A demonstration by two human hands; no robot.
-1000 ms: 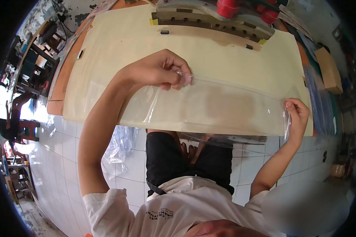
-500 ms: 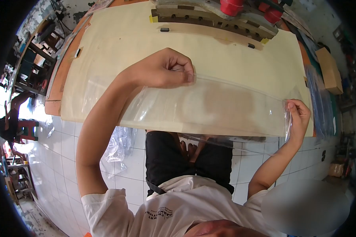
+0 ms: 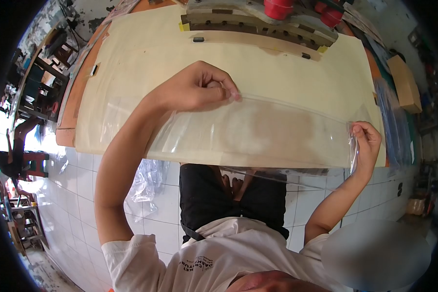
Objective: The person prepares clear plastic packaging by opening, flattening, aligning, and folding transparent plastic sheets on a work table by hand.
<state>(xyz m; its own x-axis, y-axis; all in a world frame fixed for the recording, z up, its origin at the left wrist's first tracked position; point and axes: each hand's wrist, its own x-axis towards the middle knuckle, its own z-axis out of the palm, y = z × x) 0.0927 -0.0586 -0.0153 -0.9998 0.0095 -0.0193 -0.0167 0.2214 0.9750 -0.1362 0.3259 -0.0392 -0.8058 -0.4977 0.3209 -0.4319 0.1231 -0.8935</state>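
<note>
A clear plastic sheet [image 3: 272, 129] is stretched over the cream-covered table [image 3: 151, 53], its near part hanging below the front edge. My left hand [image 3: 207, 87] pinches the sheet's far edge near the middle of the table, thumb and fingertips together. At the right end of the sheet, my right hand [image 3: 367, 143] grips the gathered corner between thumb and curled fingers. The plastic runs taut between both hands, with its far edge almost straight. Part of it passes beneath my left forearm.
A metal machine with red knobs [image 3: 278, 9] stands at the table's far side, with a long bar [image 3: 258, 30] along its front. Clear plastic sheets [image 3: 392, 121] and a cardboard box [image 3: 404, 85] lie at the right. Crumpled plastic [image 3: 148, 182] hangs or lies below the left front edge.
My left hand's fingertips have shifted slightly and now pinch the sheet's edge more narrowly. My right hand stays in place. The whole view has moved a little.
</note>
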